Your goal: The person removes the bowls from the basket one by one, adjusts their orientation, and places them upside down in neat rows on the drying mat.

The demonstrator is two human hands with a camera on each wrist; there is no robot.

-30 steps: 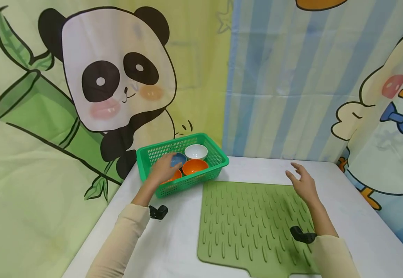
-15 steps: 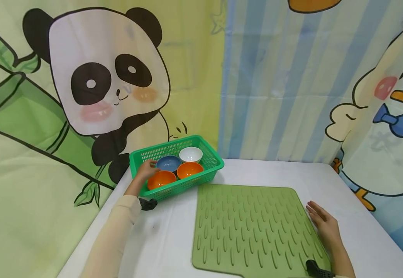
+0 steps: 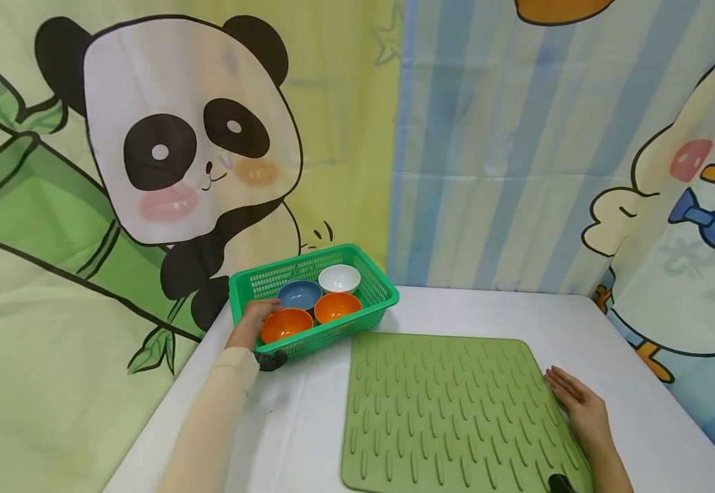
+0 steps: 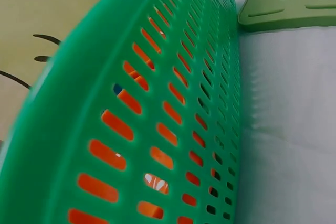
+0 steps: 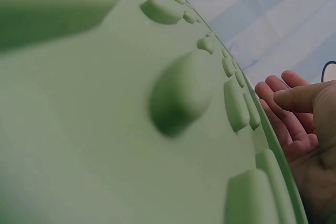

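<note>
My left hand (image 3: 254,324) reaches over the left end of a green perforated basket (image 3: 390,295), its fingertips right at the rim of the near-left orange bowl (image 3: 287,326). Whether the fingers grip that bowl I cannot tell; the left wrist view shows only the basket's slotted wall (image 4: 173,103) with orange behind it. Inside with it are a blue bowl (image 3: 299,295), a second orange bowl (image 3: 337,308) and a white bowl (image 3: 340,279). My right hand (image 3: 582,411) lies along the right edge of a green ridged mat (image 3: 450,411), fingers extended; the right wrist view shows its fingers (image 5: 283,103) beside the mat edge.
A white-covered table (image 3: 298,424) carries the basket at the back left and the mat at the centre right. Behind it hangs a printed curtain (image 3: 468,171) with a panda and a duck. The basket's raised walls surround the bowls.
My left hand has gone from above the bowls to the left orange bowl, lower in the basket. My right hand has come down from above the mat to its right edge.
</note>
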